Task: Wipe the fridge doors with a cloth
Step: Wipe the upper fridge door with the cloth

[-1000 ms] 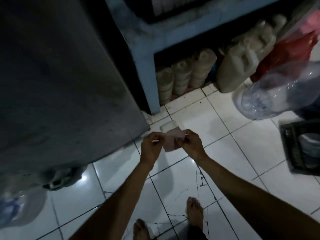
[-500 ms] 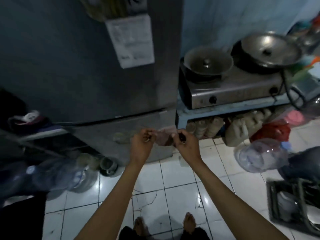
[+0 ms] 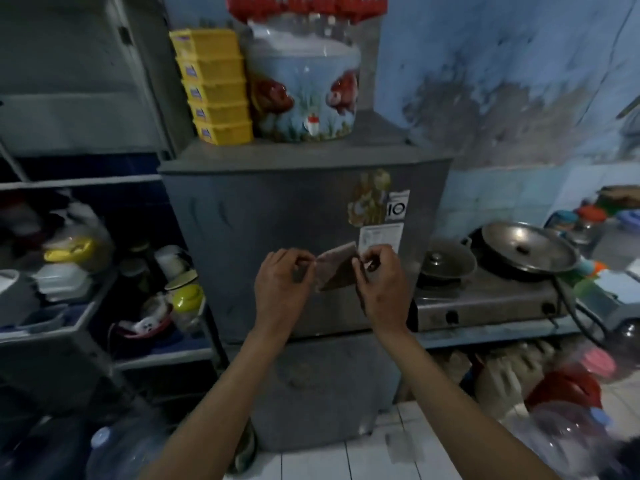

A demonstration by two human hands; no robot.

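A small pinkish cloth [image 3: 335, 266] is stretched between my two hands in front of the grey two-door fridge [image 3: 242, 237]. My left hand [image 3: 282, 284] pinches its left edge and my right hand [image 3: 379, 284] pinches its right edge. Both hands hover at the lower part of the upper door, just below the stickers [image 3: 381, 216]. The lower door [image 3: 332, 386] shows beneath my wrists. Whether the cloth touches the door cannot be told.
Yellow boxes [image 3: 214, 88] and a fish-printed container [image 3: 304, 77] stand on the fridge. A cluttered shelf [image 3: 104, 296] is at left. At right, a gas stove [image 3: 485, 299] carries lidded pans [image 3: 526, 247]. Water jugs [image 3: 117, 452] and bags sit on the white tile floor.
My view has swung up from the floor to the whole fridge front. Both hands rose with the cloth from the lower door's edge to the upper door.
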